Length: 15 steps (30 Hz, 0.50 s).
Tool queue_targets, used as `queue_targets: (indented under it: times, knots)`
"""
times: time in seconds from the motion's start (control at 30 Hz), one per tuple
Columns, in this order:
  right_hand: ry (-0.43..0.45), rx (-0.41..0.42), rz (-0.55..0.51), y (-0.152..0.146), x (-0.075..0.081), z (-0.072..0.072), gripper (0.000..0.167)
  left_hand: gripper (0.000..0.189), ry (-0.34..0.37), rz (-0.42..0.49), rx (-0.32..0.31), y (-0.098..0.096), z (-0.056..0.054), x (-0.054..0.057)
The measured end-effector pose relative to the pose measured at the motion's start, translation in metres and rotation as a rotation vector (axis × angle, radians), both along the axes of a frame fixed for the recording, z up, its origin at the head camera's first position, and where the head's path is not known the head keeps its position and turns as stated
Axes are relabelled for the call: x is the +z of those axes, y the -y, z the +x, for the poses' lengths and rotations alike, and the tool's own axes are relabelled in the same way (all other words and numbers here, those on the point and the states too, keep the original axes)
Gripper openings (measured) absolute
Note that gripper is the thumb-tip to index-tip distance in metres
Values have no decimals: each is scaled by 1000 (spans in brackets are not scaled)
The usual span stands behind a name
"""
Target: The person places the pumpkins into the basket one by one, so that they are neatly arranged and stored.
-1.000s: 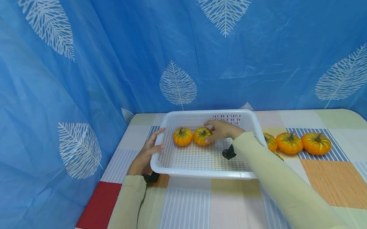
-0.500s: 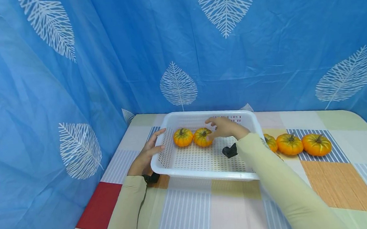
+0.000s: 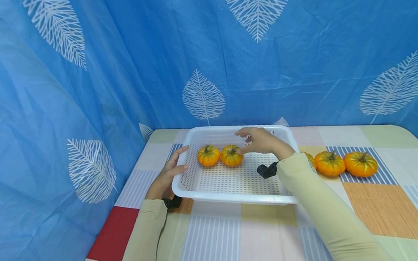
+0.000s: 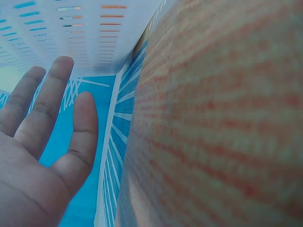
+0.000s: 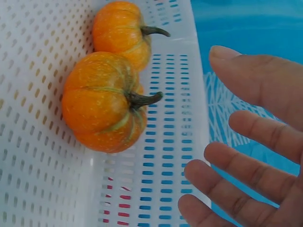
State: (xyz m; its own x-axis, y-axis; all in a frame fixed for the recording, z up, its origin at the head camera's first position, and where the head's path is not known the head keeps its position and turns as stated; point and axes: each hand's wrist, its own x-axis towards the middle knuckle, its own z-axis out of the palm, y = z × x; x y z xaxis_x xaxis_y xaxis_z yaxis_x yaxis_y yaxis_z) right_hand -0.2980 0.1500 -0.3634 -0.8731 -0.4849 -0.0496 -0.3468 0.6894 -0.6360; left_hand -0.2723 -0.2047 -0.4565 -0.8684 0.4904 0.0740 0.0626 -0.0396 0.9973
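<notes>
Your left hand point(image 3: 166, 175), fingers loose and gripping nothing, is at the left edge of one white basket point(image 3: 234, 201), its long axis running left to right. Off its right edge sit at least three other pumpkins point(image 3: 329, 164). Inside, left of middle, stand two orange pumpkins point(image 3: 209, 157), stems up. Your right hand point(image 3: 260, 140), released, hovers rightward of them.

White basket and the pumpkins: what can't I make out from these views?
- Head view: the right sleeve hides part of the white basket's right end and part of the leftmost outside pumpkin; whether another lies beneath it, I can't tell.
- Left wrist view: the left edge cuts off the left hand.
- Right wrist view: the nearer pumpkin partly hides the farther pumpkin; the right edge cuts off the right hand.
</notes>
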Motion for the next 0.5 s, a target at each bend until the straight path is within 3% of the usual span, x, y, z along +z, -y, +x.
queue_targets:
  times: [0.2,0.5]
  knots:
    - [-76,8,-51,-7,4,4,61,83,-17,10,-6,1,-2,-1]
    - [-120,-13,-120,-15,14,19,56,84,-59,20,-32,2,-4,-3]
